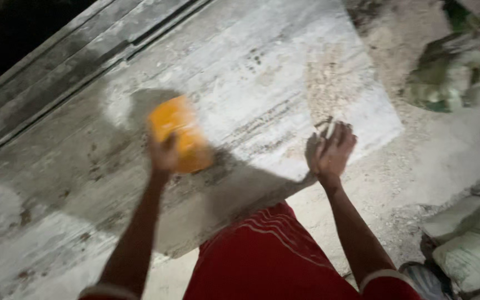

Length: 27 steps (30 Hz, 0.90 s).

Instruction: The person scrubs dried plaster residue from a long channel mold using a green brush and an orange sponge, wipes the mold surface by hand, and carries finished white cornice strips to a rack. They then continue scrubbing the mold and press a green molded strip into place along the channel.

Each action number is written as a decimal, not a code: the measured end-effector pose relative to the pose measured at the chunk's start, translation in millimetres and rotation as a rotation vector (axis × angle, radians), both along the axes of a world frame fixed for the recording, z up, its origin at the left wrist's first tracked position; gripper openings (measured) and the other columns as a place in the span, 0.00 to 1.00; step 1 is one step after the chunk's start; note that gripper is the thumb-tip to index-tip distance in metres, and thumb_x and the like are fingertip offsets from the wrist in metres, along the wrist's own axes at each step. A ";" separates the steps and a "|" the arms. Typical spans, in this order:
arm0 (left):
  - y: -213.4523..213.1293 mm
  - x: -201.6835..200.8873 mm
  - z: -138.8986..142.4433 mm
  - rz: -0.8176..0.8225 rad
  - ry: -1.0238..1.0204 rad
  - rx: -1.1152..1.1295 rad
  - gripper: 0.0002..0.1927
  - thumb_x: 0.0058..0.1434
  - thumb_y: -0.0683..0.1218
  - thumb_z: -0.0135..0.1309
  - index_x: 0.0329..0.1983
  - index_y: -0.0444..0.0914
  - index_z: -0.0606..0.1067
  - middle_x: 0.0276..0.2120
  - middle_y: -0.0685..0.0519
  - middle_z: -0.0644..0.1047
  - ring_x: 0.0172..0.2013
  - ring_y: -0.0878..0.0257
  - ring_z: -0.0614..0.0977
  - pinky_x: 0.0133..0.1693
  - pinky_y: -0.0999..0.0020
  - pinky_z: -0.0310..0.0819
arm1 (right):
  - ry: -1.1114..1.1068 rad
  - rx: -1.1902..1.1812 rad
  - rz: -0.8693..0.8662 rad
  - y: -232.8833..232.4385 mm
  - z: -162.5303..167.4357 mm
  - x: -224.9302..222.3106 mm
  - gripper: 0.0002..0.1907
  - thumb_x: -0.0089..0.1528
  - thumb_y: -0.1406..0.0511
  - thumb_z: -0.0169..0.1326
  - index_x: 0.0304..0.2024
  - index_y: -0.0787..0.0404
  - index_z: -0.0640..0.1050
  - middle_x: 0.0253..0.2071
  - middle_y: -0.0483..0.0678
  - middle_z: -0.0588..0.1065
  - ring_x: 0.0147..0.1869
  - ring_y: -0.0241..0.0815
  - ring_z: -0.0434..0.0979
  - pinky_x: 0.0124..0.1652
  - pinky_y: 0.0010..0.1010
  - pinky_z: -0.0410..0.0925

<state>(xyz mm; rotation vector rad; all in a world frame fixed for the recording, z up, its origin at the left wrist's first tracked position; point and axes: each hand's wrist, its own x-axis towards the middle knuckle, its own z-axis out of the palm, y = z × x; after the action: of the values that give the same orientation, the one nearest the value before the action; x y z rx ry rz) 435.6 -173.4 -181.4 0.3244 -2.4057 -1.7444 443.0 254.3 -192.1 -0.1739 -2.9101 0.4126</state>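
My left hand grips an orange block-shaped sponge or float and holds it against a large grey stone slab. The orange thing is blurred by motion. My right hand rests near the slab's right front edge, fingers curled; something small and pale shows at the fingertips, too blurred to name. The slab's surface is streaked, with a damp darker patch around the orange thing and a gritty, sandy patch above my right hand.
A long grey board or rail runs along the slab's far left side. Sandy ground lies to the right. Greenish sacks sit at upper right, and pale sacks at lower right. My red clothing fills the bottom centre.
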 end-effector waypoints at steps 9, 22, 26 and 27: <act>126.8 -139.4 -39.4 0.088 0.033 0.048 0.26 0.61 0.46 0.51 0.62 0.33 0.68 0.44 0.34 0.80 0.45 0.37 0.82 0.47 0.47 0.76 | -0.024 -0.089 -0.036 -6.3 3.6 -5.1 0.34 0.75 0.49 0.31 0.73 0.66 0.62 0.71 0.67 0.60 0.78 0.69 0.54 0.72 0.69 0.48; 154.3 -115.8 -5.0 -0.145 -0.014 0.211 0.30 0.71 0.48 0.51 0.70 0.31 0.57 0.56 0.47 0.74 0.53 0.55 0.78 0.51 0.62 0.76 | 0.235 0.039 0.004 65.4 11.7 -39.4 0.27 0.78 0.55 0.41 0.73 0.65 0.59 0.74 0.66 0.61 0.79 0.68 0.55 0.75 0.59 0.52; 132.6 -47.8 -22.3 -0.161 -0.028 0.045 0.23 0.74 0.49 0.50 0.67 0.33 0.66 0.53 0.42 0.80 0.50 0.51 0.83 0.52 0.57 0.79 | 0.214 0.075 -0.003 68.3 5.9 -47.4 0.28 0.77 0.53 0.37 0.72 0.65 0.60 0.72 0.64 0.62 0.79 0.66 0.57 0.74 0.62 0.51; 155.2 -54.0 -29.2 -0.117 -0.035 0.047 0.24 0.73 0.49 0.49 0.68 0.33 0.65 0.52 0.42 0.80 0.49 0.50 0.83 0.50 0.57 0.79 | 0.142 -0.079 -0.066 67.0 4.7 -47.2 0.32 0.76 0.52 0.35 0.73 0.68 0.62 0.71 0.65 0.62 0.78 0.68 0.57 0.73 0.64 0.51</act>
<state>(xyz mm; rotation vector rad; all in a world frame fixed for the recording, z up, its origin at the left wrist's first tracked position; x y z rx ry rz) 381.6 -18.2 -210.6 0.2254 -2.4574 -1.8610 395.8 321.4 -187.4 -0.2415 -2.7427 0.5081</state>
